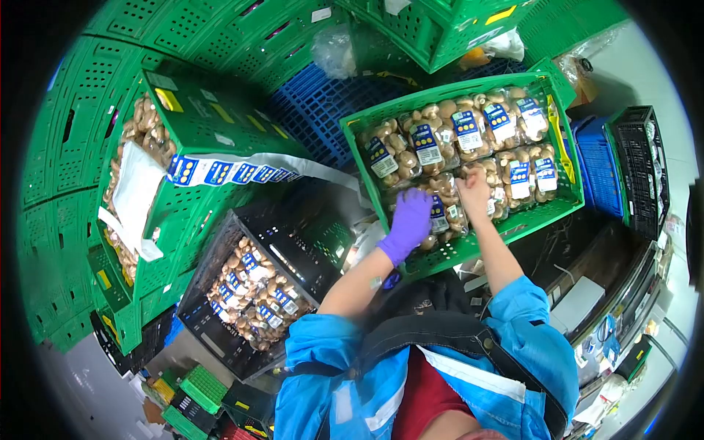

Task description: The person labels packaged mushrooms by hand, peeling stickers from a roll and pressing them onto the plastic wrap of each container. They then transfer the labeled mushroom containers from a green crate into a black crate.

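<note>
A green crate point(460, 257) stands in front of me, with several packs of brown mushrooms in two rows, each with a blue and white label. My left hand point(412, 220), in a purple glove, is closed on the left side of a mushroom pack point(438, 213) in the near row. My bare right hand point(474, 192) is at the right edge of that same pack, fingers bent and pressed together. The undersides of both hands are hidden.
At the lower left, a black crate point(213, 345) holds more labelled packs. Left of me, a green crate point(183, 220) holds loose mushrooms, with a strip of labels point(246, 173) across it. Blue and black crates point(601, 165) stand at the right.
</note>
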`<move>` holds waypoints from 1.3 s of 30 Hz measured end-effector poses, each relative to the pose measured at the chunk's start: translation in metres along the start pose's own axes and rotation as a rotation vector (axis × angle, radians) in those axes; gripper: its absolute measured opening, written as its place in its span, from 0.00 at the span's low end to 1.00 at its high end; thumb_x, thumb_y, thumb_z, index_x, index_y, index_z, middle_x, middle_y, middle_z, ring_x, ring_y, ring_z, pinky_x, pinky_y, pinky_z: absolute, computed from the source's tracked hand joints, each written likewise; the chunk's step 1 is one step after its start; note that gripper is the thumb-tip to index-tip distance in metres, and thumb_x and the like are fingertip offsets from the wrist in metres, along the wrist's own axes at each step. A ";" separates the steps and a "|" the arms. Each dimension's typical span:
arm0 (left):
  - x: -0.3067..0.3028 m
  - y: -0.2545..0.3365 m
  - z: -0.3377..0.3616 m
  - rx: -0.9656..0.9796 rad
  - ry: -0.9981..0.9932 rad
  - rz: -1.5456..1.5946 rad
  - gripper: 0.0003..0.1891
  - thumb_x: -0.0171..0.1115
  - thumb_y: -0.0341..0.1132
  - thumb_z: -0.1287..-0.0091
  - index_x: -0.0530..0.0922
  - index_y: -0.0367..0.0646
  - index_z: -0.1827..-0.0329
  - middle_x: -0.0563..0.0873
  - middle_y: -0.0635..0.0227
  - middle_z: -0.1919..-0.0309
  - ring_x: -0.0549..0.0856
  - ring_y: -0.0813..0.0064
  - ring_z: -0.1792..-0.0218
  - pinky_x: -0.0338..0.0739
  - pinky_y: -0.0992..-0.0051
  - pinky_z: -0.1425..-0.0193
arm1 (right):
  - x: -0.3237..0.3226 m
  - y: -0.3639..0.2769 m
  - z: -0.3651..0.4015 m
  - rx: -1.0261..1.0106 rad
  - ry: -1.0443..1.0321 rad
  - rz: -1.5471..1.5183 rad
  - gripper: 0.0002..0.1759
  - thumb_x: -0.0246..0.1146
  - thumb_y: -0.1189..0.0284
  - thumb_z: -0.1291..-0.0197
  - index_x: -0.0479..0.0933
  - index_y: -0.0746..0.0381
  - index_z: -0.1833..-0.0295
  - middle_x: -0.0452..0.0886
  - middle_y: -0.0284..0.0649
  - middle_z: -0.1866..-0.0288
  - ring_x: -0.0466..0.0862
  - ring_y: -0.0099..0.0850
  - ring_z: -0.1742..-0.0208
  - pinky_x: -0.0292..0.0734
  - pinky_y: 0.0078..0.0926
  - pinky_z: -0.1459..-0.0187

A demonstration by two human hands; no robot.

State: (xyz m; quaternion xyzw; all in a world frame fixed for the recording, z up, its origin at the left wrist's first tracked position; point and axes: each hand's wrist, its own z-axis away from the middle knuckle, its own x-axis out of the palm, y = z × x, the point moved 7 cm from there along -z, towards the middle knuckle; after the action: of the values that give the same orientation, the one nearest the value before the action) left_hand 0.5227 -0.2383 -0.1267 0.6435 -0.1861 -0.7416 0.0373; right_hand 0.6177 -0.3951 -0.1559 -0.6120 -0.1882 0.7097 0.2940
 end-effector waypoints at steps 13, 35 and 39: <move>0.077 -0.046 -0.063 -0.109 -0.348 0.434 0.44 0.70 0.57 0.56 0.69 0.35 0.40 0.74 0.48 0.42 0.73 0.53 0.40 0.66 0.63 0.35 | -0.028 0.030 -0.090 -0.625 -0.233 0.729 0.25 0.57 0.49 0.43 0.78 0.61 0.60 0.78 0.39 0.55 0.73 0.37 0.45 0.54 0.56 0.37; -0.009 0.037 -0.076 0.137 -0.175 0.571 0.24 0.70 0.54 0.57 0.83 0.44 0.64 0.85 0.56 0.67 0.84 0.53 0.64 0.77 0.59 0.60 | 0.010 0.029 -0.094 -0.799 -0.794 0.657 0.34 0.68 0.48 0.58 0.70 0.63 0.54 0.78 0.51 0.73 0.80 0.51 0.68 0.73 0.45 0.65; -0.008 0.036 -0.093 0.148 0.140 0.703 0.17 0.67 0.48 0.51 0.84 0.46 0.64 0.85 0.57 0.71 0.84 0.54 0.67 0.76 0.58 0.63 | -0.006 0.000 -0.076 -0.695 -0.756 0.641 0.27 0.66 0.53 0.52 0.70 0.62 0.55 0.78 0.49 0.75 0.79 0.49 0.71 0.71 0.43 0.69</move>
State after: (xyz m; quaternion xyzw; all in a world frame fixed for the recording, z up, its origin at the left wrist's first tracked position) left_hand 0.6073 -0.2904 -0.1171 0.5903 -0.4463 -0.6220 0.2559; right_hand 0.6926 -0.4057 -0.1654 -0.4038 -0.3068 0.8281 -0.2390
